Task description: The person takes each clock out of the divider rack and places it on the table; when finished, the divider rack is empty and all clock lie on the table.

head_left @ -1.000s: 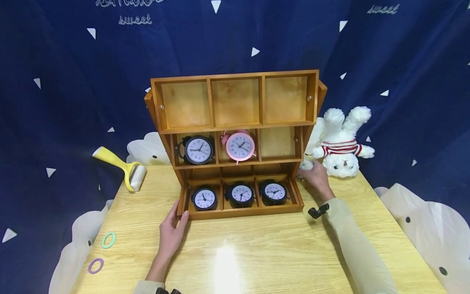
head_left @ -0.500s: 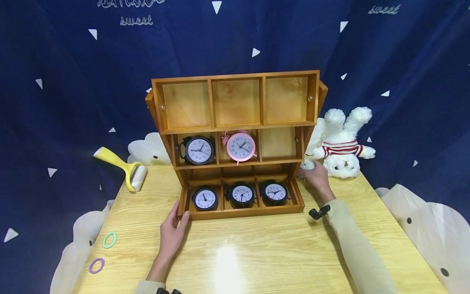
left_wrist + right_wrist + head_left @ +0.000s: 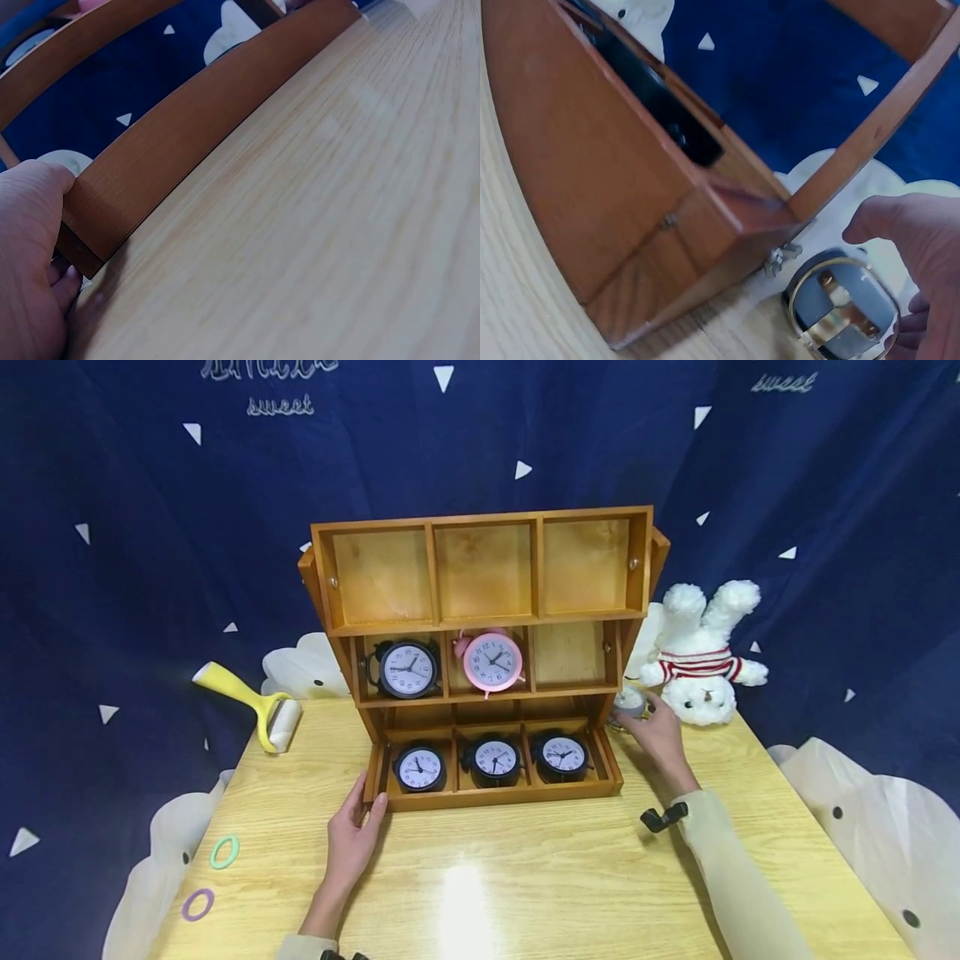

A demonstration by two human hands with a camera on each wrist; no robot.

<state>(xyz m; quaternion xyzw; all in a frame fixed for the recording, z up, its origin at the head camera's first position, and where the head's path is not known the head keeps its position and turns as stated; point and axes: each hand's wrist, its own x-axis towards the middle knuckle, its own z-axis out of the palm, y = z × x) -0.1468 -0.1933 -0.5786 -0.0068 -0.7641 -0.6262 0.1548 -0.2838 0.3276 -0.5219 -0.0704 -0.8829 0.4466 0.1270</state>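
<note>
My left hand (image 3: 352, 835) grips the lower left corner of a tiered wooden shelf (image 3: 487, 800), its thumb on the front and its other fingers around the side. At the shelf's lower right side, my right hand (image 3: 658, 737) is beside a small round grey thing with a gold rim (image 3: 844, 307). Its thumb stands apart from that thing in the right wrist view, and the other fingers are partly hidden behind it. Several black alarm clocks (image 3: 420, 769) fill the bottom tier. In the middle tier are a black alarm clock (image 3: 407, 669) and a pink alarm clock (image 3: 492, 662).
A white plush bunny (image 3: 697, 664) lies upside down at the back right of the table (image 3: 570, 877). At the back left is a yellow-handled roller (image 3: 240, 687). A green ring (image 3: 224, 852) and a purple ring (image 3: 197, 905) lie at the left.
My right hand has shifted slightly right and its fingers have spread, showing more of the round grey thing. The left hand stays at the shelf's corner.
</note>
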